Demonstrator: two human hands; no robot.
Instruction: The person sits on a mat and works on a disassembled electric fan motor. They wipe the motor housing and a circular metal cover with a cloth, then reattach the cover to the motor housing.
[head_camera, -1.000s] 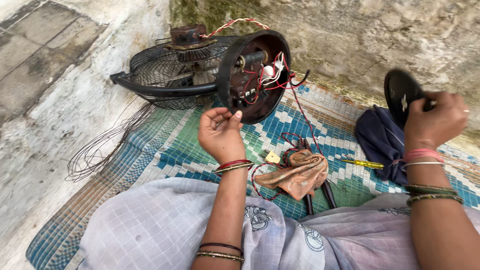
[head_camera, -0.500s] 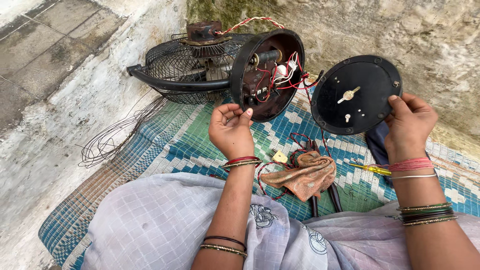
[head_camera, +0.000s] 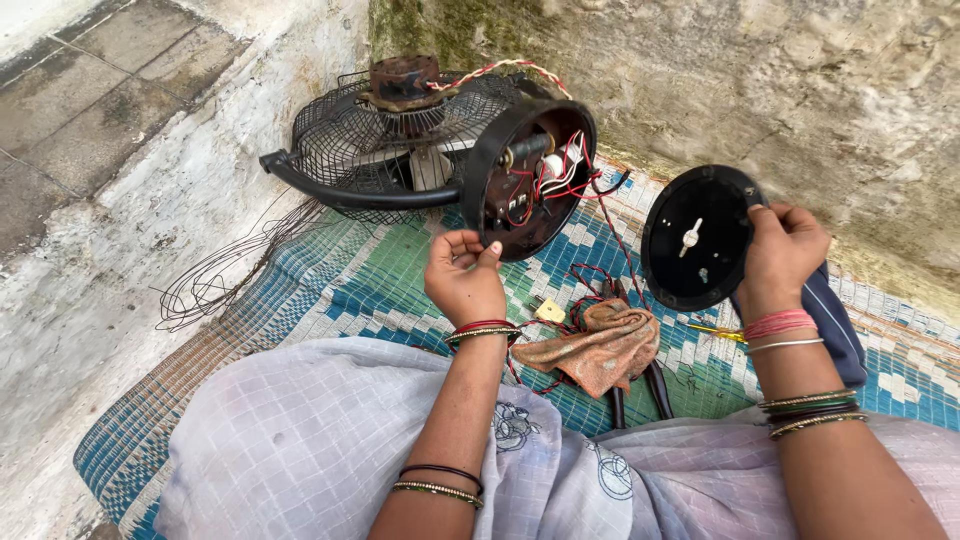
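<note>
Wire fan guard (head_camera: 350, 140) at mat's (head_camera: 300, 300) far left edge. Left hand (head_camera: 465, 275) curled, fingertips gripping rim of open motor housing (head_camera: 528, 178), wires exposed. Brown rag (head_camera: 600, 345) mid-mat. Right hand (head_camera: 785, 255) clasping round black cover (head_camera: 695, 238) near right edge.

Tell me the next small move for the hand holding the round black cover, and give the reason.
Probably bring the round black cover in the right hand leftward to the open fan base. The base's red and white wiring lies exposed, its round opening looks about the cover's shape, and the left hand sits at its lower rim, seemingly steadying it.
</note>
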